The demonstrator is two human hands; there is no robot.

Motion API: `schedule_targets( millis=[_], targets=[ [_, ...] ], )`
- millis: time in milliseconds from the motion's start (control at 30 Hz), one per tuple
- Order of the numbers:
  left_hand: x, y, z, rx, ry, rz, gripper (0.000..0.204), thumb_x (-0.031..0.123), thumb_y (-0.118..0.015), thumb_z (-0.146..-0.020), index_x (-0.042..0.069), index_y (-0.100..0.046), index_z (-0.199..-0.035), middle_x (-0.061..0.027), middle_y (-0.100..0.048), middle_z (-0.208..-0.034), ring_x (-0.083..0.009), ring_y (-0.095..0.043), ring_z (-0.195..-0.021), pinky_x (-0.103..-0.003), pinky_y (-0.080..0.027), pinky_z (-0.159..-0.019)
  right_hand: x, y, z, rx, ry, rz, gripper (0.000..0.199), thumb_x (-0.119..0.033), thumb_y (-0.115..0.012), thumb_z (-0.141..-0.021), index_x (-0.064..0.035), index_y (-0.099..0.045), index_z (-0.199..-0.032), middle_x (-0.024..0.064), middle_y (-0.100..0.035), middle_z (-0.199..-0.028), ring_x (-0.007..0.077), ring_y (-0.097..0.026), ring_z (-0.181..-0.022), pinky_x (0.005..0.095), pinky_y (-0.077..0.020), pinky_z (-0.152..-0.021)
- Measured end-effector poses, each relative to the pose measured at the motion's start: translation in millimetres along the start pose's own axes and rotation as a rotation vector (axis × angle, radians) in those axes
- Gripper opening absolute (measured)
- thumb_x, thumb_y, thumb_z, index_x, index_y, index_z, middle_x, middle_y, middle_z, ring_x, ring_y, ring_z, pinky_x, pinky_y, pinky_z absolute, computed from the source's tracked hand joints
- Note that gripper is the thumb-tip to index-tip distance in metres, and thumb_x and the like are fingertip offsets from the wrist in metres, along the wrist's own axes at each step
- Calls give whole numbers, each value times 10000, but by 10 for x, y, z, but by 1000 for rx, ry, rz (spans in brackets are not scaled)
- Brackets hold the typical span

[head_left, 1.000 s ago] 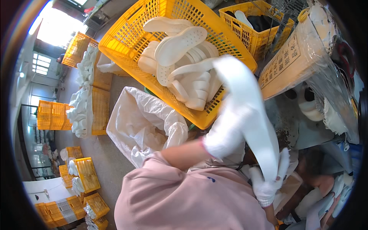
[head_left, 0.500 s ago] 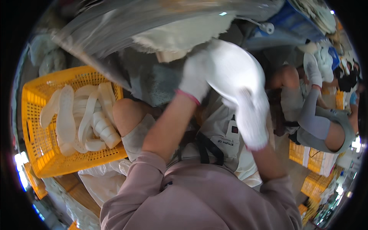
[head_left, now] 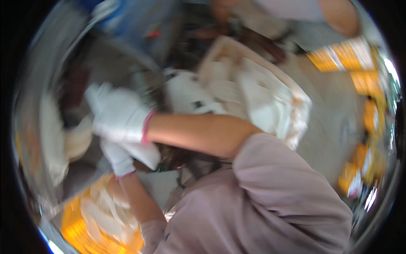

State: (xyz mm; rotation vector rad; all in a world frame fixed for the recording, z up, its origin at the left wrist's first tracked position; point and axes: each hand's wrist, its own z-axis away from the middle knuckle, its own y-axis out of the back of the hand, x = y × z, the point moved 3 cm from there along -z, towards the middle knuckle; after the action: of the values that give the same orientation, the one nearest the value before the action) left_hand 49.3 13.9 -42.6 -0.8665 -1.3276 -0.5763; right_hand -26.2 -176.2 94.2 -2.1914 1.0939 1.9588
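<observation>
The picture is smeared by fast head motion. My right hand [head_left: 118, 114], in a white glove, reaches across to the left from my pink sleeve, and the blur hides its grip. Just below it my left hand [head_left: 116, 158], also gloved, is closed on a white shoe sole [head_left: 144, 154] that lies between the two gloves. A yellow basket [head_left: 74, 230] holding several white soles sits at the lower left, under my left forearm.
A pale bag or box of white pieces [head_left: 270, 97] lies at the upper right. Yellow crates [head_left: 363, 80] line the right rim. More whitish soles [head_left: 50, 131] are stacked at the left. Another person's arm [head_left: 338, 19] shows at the top.
The view has swung round: the yellow basket has gone from top to left to lower left. Both gloved hands with the white sole have shifted from the upper middle to the left.
</observation>
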Motion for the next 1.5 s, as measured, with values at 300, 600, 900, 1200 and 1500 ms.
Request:
schedule_targets(
  millis=[300,600,900,1200,1500],
  targets=[
    [-140,-352,-1099,495,18,1005,472,277,-505,-1149,3,-528,-1533,-141,-609,-1504,-257,-591,-1347,-379,-426,-1208,-99,534,486,171,150,171,564,-247,-728,-923,29,-559,-1385,288,-714,-1085,444,-749,-966,495,-606,-865],
    [-209,572,-476,692,409,77,578,461,-670,-1048,66,-618,-1467,-117,-715,-1369,-280,-687,-1193,-433,-518,-1070,513,-75,-655,-52,-41,153,518,-400,-696,-906,97,-681,-1055,331,-738,-974,470,-743,-910,502,-598,-817],
    [-41,-399,-270,654,199,17,454,270,-772,-1019,-23,-684,-1353,-90,-751,-1219,-185,-707,-1032,-365,-580,-918,50,-97,-539,-254,-195,114,611,-384,-758,-849,92,-675,-1223,321,-729,-1199,459,-734,-1087,450,-578,-970],
    [61,-520,-292,358,126,888,432,189,-583,-1076,-21,-576,-1453,-181,-681,-1392,-352,-681,-1251,-523,-549,-1109,-41,305,456,-573,937,1107,350,-155,-689,-925,-139,-660,-1273,99,-689,-1263,262,-673,-1173,406,-560,-1012],
    [-21,91,-403,451,-333,1230,549,489,-471,-1087,72,-643,-1401,-168,-729,-1266,-355,-688,-1135,-471,-563,-1013,-388,-669,340,-421,570,766,285,-183,-712,-906,-118,-727,-1184,142,-759,-880,330,-738,-689,455,-598,-625]
  ],
)
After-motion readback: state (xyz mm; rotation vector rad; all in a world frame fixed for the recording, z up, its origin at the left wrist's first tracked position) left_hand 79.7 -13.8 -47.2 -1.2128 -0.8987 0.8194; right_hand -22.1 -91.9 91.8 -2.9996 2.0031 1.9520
